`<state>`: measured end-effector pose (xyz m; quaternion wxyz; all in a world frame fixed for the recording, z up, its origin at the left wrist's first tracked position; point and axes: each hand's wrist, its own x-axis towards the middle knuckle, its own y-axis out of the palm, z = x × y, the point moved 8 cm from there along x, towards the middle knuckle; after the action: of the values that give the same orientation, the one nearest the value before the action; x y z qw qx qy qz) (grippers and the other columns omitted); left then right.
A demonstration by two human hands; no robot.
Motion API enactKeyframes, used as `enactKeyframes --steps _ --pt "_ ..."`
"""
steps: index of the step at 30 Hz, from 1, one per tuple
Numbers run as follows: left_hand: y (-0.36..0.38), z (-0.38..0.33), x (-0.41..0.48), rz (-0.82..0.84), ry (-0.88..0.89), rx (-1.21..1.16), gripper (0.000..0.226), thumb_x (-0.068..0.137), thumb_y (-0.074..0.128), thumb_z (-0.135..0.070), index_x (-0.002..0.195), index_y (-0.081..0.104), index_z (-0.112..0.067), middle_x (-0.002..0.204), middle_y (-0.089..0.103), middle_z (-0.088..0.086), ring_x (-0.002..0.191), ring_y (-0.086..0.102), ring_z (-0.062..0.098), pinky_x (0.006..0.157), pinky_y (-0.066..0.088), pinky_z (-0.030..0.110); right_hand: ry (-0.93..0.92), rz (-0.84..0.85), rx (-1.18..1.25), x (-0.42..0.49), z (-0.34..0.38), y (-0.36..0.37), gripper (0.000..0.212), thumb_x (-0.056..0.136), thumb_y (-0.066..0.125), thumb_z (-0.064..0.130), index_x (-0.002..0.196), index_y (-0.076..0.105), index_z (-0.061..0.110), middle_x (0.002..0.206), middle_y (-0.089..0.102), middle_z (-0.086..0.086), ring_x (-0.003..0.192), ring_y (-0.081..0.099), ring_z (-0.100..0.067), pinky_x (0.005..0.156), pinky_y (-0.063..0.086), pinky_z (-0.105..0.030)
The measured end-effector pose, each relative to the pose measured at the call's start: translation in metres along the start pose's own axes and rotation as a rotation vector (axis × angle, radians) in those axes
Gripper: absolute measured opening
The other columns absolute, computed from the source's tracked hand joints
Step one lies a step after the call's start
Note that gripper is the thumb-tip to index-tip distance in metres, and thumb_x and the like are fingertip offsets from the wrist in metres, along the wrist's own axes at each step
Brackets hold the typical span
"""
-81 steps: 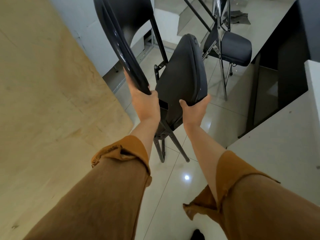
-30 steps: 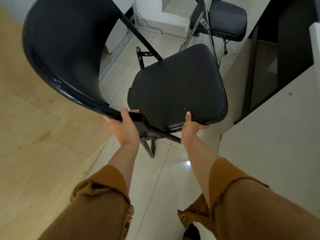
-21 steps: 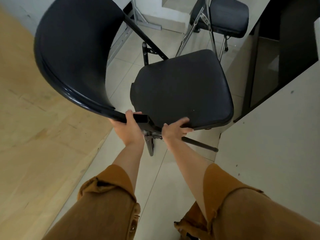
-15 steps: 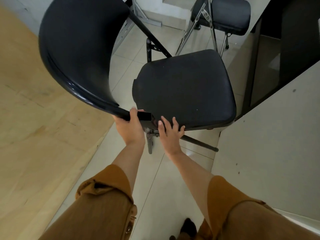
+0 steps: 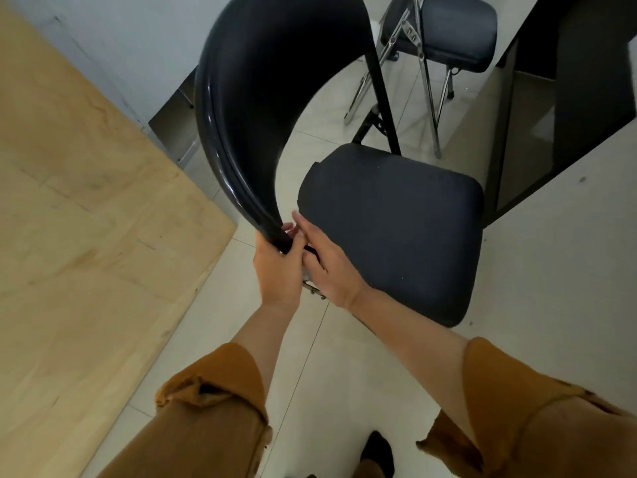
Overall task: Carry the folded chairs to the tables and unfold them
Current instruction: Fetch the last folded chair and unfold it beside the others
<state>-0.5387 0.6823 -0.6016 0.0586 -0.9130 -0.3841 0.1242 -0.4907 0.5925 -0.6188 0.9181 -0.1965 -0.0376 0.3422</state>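
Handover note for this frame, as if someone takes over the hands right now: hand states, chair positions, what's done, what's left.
Left hand: closed around the lower end of the black chair's backrest.
Right hand: open, lying flat on the near left corner of the seat.
The black folding chair is unfolded, seat down, between the wooden table and the grey table. A second chair stands open further back.
Done: this chair carried and opened.
Left: confirm it sits square, release, check for more folded chairs out of view.
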Motion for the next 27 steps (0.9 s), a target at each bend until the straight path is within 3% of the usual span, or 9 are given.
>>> enactKeyframes --steps 3,6,10,13,15,18,21,24,27 --pt "-0.011 -0.022 0.01 0.04 0.066 0.004 0.03 0.088 0.066 -0.022 0.113 0.055 -0.012 0.092 0.062 -0.014 0.086 0.062 -0.004 0.067 0.048 0.001 0.006 0.024 -0.031 -0.001 0.004 0.007 0.063 0.092 0.041 0.029 0.151 0.018 0.024 0.154 0.029 0.005 0.14 0.028 -0.006 0.116 0.028 -0.036" --pt "-0.021 -0.044 0.021 0.057 0.133 0.089 0.046 0.081 0.072 -0.028 0.119 0.054 -0.01 0.1 0.064 -0.005 0.096 0.062 0.007 0.07 0.047 0.001 0.0 0.012 -0.124 -0.005 0.008 0.005 0.068 0.092 0.045 0.045 0.151 0.014 0.03 0.155 0.026 0.01 0.14 0.029 -0.007 0.111 0.035 -0.037" --pt "-0.037 -0.079 0.022 -0.028 0.278 0.124 0.072 0.078 0.075 -0.023 0.138 0.037 -0.012 0.129 0.053 0.003 0.121 0.051 0.015 0.097 0.045 0.014 -0.117 -0.115 -0.449 -0.001 0.036 0.007 0.081 0.089 0.053 0.049 0.152 0.012 0.021 0.157 0.024 0.004 0.138 0.033 -0.015 0.097 0.047 -0.039" --pt "-0.044 -0.125 0.024 -0.092 0.528 0.272 0.085 0.083 0.067 -0.017 0.15 0.016 -0.009 0.154 0.026 0.006 0.144 0.022 0.021 0.117 0.02 0.02 -0.163 -0.257 -0.421 0.011 0.065 0.01 0.093 0.088 0.061 0.041 0.151 0.0 0.011 0.16 0.009 -0.006 0.146 0.016 -0.018 0.11 0.032 -0.033" --pt "-0.037 -0.154 0.028 -0.089 0.696 0.593 0.078 0.088 0.059 -0.018 0.151 0.015 -0.01 0.159 0.012 0.01 0.148 0.005 0.028 0.121 0.008 0.037 -0.181 -0.372 -0.344 0.023 0.088 0.008 0.094 0.087 0.065 0.034 0.15 0.001 0.007 0.16 0.007 -0.011 0.147 0.011 -0.019 0.116 0.023 -0.032" --pt "-0.026 -0.172 0.032 0.009 0.92 1.022 0.051 0.096 0.041 -0.028 0.145 0.036 -0.016 0.159 0.013 0.009 0.147 0.003 0.034 0.119 0.007 0.049 -0.247 -0.488 -0.226 0.035 0.11 0.006 0.08 0.087 0.064 0.007 0.149 0.015 0.001 0.158 0.015 -0.014 0.146 0.014 -0.02 0.114 0.031 -0.04" --pt "-0.026 -0.172 0.029 0.103 1.024 1.128 0.04 0.099 0.041 -0.026 0.135 0.052 -0.012 0.155 0.024 0.014 0.146 0.01 0.037 0.119 0.014 0.05 -0.245 -0.451 -0.117 0.038 0.111 0.012 0.08 0.084 0.058 -0.005 0.15 0.014 0.008 0.158 0.017 -0.009 0.146 0.015 -0.017 0.109 0.038 -0.042" --pt "-0.025 -0.171 0.029 0.166 1.004 1.225 0.04 0.101 0.037 -0.028 0.135 0.052 -0.012 0.155 0.025 0.015 0.146 0.009 0.034 0.119 0.007 0.046 -0.211 -0.41 -0.086 0.037 0.111 0.011 0.084 0.085 0.058 -0.001 0.15 0.007 0.017 0.159 0.015 -0.003 0.145 0.015 -0.014 0.106 0.042 -0.04" --pt "-0.024 -0.177 0.031 0.375 1.071 1.333 0.042 0.099 0.034 -0.033 0.133 0.055 -0.017 0.151 0.034 0.015 0.146 0.011 0.034 0.119 0.008 0.047 -0.112 -0.338 -0.121 0.037 0.114 0.009 0.087 0.084 0.058 -0.002 0.152 0.008 0.017 0.16 0.011 0.003 0.144 0.021 -0.015 0.095 0.05 -0.032"
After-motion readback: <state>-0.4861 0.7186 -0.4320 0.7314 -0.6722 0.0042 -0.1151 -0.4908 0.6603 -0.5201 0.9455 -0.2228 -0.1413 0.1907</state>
